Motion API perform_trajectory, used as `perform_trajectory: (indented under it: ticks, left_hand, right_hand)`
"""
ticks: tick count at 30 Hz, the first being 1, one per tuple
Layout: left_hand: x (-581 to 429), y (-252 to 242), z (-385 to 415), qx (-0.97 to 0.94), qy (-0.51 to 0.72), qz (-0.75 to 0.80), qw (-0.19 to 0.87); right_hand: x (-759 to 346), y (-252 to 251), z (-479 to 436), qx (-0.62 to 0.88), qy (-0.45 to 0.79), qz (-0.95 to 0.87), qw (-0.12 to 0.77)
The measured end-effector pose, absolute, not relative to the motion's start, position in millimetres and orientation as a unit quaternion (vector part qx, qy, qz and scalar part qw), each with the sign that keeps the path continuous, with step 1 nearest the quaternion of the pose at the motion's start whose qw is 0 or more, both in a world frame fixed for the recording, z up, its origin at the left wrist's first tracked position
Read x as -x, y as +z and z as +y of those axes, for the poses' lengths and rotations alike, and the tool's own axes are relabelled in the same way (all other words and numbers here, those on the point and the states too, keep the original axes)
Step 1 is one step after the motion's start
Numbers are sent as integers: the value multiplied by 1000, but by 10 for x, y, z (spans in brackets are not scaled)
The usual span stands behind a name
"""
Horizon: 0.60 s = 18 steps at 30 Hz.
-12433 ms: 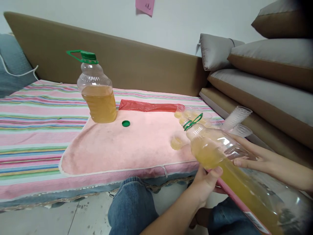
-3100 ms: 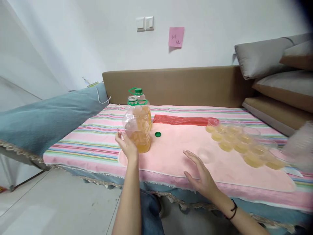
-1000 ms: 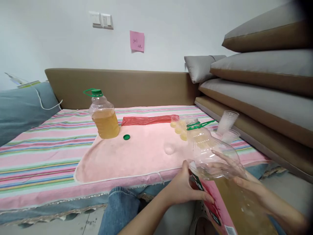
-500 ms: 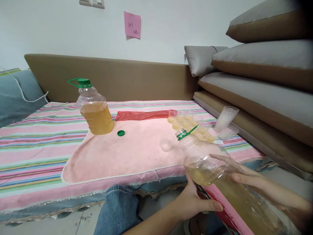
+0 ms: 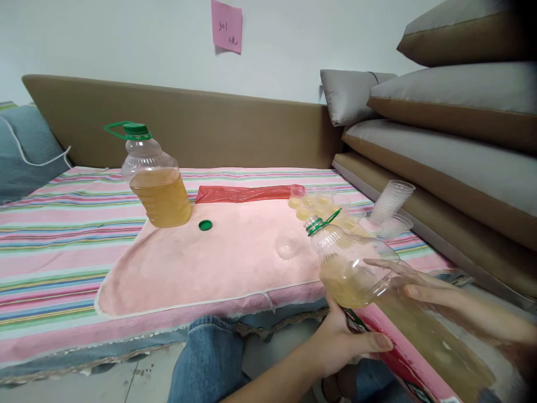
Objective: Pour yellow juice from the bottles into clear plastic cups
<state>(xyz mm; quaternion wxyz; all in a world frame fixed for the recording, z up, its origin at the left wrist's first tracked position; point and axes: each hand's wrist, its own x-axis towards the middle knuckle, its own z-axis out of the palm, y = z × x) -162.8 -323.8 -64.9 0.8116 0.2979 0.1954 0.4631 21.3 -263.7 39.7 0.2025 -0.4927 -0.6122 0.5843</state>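
Both my hands hold a big clear plastic bottle [image 5: 356,268] of yellow liquid, uncapped, with a green ring handle and a red label. It is tilted with its neck toward an empty clear cup [image 5: 287,247] on the pink towel [image 5: 210,263]. My left hand [image 5: 344,341] grips the bottle from beneath. My right hand [image 5: 419,285] presses on its upper side. Its green cap [image 5: 205,225] lies loose on the towel. Several small cups of yellow liquid [image 5: 319,204] stand in a cluster beyond the neck.
A second capped bottle [image 5: 153,179], half full, stands at the towel's back left. A red plastic bag [image 5: 247,193] lies behind the towel. A stack of clear cups [image 5: 390,202] leans at the right. Cushions [image 5: 440,123] are piled at the right; my knee [image 5: 213,358] is below.
The tilted bottle's neck has dipped lower toward the empty cup, and the liquid has run toward the neck. The view has shifted slightly.
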Motion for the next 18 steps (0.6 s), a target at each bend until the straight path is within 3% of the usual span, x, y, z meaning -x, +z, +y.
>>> perform_trajectory:
  ticks: [18]
  left_hand:
    - [1587, -554, -3293, -266, 471, 195, 818]
  right_hand:
    - [-243, 455, -2537, 509, 624, -569, 163]
